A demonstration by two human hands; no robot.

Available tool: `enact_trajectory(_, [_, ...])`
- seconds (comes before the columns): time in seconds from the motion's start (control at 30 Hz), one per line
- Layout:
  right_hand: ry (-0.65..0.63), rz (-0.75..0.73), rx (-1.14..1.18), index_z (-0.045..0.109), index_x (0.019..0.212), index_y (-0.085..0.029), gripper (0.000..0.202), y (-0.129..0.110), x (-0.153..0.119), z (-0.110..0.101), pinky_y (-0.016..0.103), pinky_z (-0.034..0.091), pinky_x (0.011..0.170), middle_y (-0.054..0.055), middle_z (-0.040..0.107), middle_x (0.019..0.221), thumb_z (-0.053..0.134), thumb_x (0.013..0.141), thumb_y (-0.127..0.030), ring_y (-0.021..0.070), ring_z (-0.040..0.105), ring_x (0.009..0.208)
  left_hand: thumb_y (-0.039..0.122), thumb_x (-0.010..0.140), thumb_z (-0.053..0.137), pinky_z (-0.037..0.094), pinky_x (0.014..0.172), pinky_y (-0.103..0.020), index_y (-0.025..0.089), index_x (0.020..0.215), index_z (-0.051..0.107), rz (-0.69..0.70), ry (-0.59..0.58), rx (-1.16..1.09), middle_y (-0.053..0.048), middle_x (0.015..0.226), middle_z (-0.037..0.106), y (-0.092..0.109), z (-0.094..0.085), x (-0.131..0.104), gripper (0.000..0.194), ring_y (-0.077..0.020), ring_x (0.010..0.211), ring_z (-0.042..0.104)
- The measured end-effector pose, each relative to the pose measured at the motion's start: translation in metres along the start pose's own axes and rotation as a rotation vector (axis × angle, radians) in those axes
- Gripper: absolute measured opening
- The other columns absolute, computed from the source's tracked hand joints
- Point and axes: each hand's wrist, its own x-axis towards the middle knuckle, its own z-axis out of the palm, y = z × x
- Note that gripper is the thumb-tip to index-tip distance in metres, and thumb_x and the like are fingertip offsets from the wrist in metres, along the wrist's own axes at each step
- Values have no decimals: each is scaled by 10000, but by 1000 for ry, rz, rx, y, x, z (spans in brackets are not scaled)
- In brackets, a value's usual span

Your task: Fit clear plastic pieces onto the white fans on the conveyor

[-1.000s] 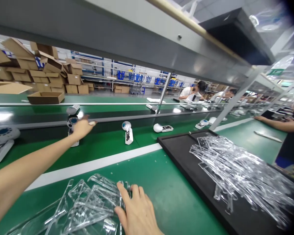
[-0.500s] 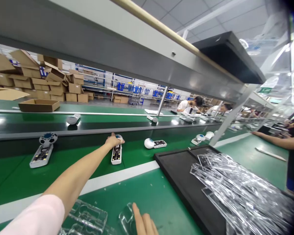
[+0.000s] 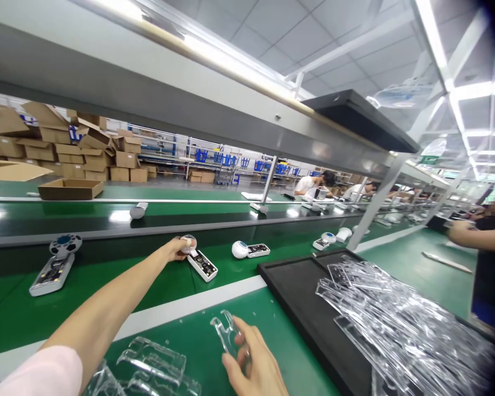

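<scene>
My left hand (image 3: 176, 249) stretches over the green belt and is closed on the round head of a white handheld device (image 3: 203, 265). The device's long body lies turned toward the lower right, with its circuit board exposed. Nearer to me, my right hand (image 3: 258, 357) pinches a clear plastic cover (image 3: 226, 333) above the green bench. Several more clear covers (image 3: 157, 357) lie below my left forearm. Another device (image 3: 259, 250) with a white ball-shaped head rests to the right of my left hand, and one with a football-patterned head (image 3: 66, 243) lies to the left.
A black tray (image 3: 289, 286) at the right bears a heap of clear plastic parts (image 3: 396, 319). A metal post (image 3: 375, 203) rises behind it. The overhead shelf (image 3: 169, 104) crosses the view. At the far right stands a co-worker (image 3: 493, 258). An open cardboard box (image 3: 71, 190) sits across the belt.
The device under my left hand has swung its lower end to the right. My right hand has risen farther into view with the clear cover. The football-headed device has shifted left and slightly down.
</scene>
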Motion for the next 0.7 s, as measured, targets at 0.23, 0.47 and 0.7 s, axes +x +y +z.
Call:
enact_trajectory(0.23, [42,-98,-85,517,1354,-168,518,-50,36,-2,305,539,750,78,564,970,496,853,-298,197,615,829,382,829,638,473,603,-264,136,1028,590,118,19,-212,-28,844,622,3,3,-41,320,-116,642,566])
enact_trajectory(0.47, [142,-263,-285,445,1404,-143,546,-89,70,17,431,548,774,129,561,1043,527,875,-252,294,566,983,498,590,795,456,635,-270,167,1024,609,308,-114,-267,-55,887,675,26,-9,-121,577,-185,757,620])
enact_trajectory(0.7, [194,-291,-259,443,1405,-129,517,-113,64,35,429,539,798,144,532,1071,477,904,-256,286,547,1000,541,584,770,435,595,-267,166,1019,571,338,-71,-147,-50,893,661,41,-24,-175,607,-178,733,590])
